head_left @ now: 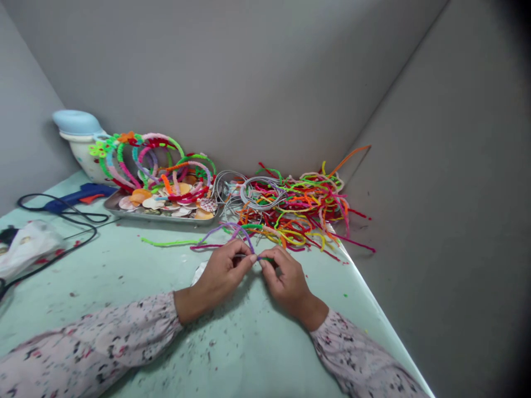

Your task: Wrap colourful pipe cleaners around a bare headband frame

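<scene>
Over the table's middle, my left hand (pixel 226 272) is closed in a pinch, thumb and forefinger on a purple pipe cleaner (pixel 249 237). The purple strand arcs up behind the fingers. Close beside it, my right hand (pixel 288 281) pinches a green fuzzy stretch (pixel 268 260) that meets the purple end between the fingertips. Whether a wire runs inside them is hidden by the fingers. A light green pipe cleaner (pixel 170 242) lies just beyond my left hand. Behind my hands is a large tangled heap of coloured pipe cleaners (pixel 315 204).
A metal tray (pixel 166 218) holds shells and several wrapped hoops (pixel 160 138). Coiled wire rings (pixel 261 193) lie right of it. To the left are a blue glue gun (pixel 78 196), its black cable (pixel 89 235), a plastic bag (pixel 31 249) and a blue-lidded container (pixel 78 124). Walls stand behind.
</scene>
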`<state>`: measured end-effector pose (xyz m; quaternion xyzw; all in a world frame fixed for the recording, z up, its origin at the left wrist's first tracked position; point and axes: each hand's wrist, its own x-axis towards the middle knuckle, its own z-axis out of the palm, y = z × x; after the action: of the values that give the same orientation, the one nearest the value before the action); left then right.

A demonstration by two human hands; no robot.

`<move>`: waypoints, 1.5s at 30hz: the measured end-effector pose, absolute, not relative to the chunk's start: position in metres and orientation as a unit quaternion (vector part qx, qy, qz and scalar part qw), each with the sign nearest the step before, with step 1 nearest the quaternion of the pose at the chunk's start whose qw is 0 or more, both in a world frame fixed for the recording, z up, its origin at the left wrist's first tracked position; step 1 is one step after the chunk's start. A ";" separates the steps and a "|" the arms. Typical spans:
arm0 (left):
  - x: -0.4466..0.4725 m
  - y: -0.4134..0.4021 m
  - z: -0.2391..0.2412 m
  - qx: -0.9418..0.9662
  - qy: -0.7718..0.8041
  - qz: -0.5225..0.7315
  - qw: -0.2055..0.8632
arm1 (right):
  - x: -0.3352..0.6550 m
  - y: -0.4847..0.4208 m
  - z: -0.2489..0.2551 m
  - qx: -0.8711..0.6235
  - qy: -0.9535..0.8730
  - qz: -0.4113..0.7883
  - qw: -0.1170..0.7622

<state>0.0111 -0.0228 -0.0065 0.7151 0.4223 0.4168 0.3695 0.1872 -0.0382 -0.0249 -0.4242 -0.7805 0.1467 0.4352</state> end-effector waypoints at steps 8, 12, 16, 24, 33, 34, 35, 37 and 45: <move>0.012 -0.021 -0.005 0.714 0.435 0.406 0.368 | 0.186 -0.039 -0.024 -0.421 -0.783 0.145 0.434; 0.013 -0.022 -0.003 0.707 0.440 0.410 0.371 | 0.186 -0.039 -0.024 -0.418 -0.787 0.139 0.432; 0.013 -0.023 -0.002 0.702 0.445 0.408 0.379 | 0.186 -0.039 -0.024 -0.417 -0.791 0.136 0.426; 0.012 -0.020 -0.005 0.696 0.446 0.405 0.391 | 0.187 -0.039 -0.023 -0.416 -0.795 0.147 0.416; 0.013 -0.020 -0.007 0.698 0.444 0.399 0.395 | 0.186 -0.039 -0.024 -0.415 -0.792 0.149 0.421; 0.013 -0.020 -0.007 0.699 0.444 0.398 0.396 | 0.186 -0.039 -0.024 -0.413 -0.792 0.149 0.424; 0.013 -0.021 -0.007 0.699 0.445 0.396 0.396 | 0.185 -0.039 -0.024 -0.411 -0.792 0.149 0.426; 0.013 -0.021 -0.007 0.697 0.452 0.392 0.395 | 0.185 -0.039 -0.023 -0.407 -0.792 0.146 0.430; 0.013 -0.019 -0.007 0.691 0.459 0.391 0.398 | 0.185 -0.038 -0.026 -0.403 -0.795 0.142 0.430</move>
<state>0.0130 -0.0194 -0.0068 0.6914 0.4594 0.3908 0.3977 0.1849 -0.0377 -0.0260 -0.4025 -0.7953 0.1419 0.4305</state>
